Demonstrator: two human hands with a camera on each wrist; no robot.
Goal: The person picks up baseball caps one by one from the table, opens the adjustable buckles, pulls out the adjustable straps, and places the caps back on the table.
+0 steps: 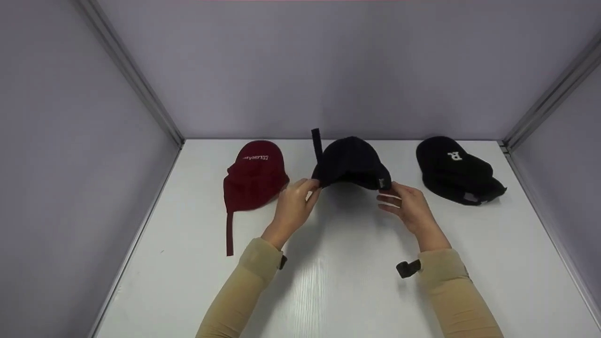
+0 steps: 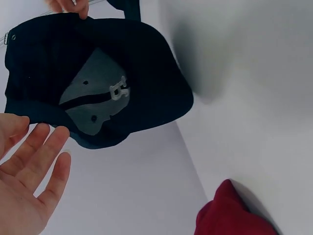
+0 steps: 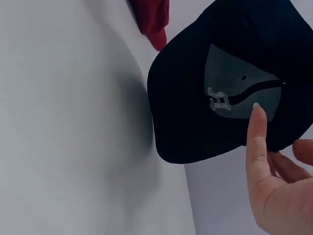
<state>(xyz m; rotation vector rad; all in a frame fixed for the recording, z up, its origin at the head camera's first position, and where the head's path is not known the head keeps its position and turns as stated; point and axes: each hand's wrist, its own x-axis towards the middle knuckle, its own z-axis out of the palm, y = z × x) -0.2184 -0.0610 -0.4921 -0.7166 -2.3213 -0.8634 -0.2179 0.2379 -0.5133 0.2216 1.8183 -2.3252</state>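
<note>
Head view: left hand (image 1: 292, 203), right hand (image 1: 411, 206) pinched middle cap (image 1: 350, 157); likely positioning step; next move seemingly needed steady grip.

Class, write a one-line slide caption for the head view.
Left hand and right hand hold a dark cap between a red cap and a black cap lying on a white table.

The dark cap (image 1: 351, 157) — loose strap (image 1: 317, 144) sticking out — is held tilted

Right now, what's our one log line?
left hand: pinches middle cap; right hand: pinches middle cap; red cap: left side; black cap: right side
</note>
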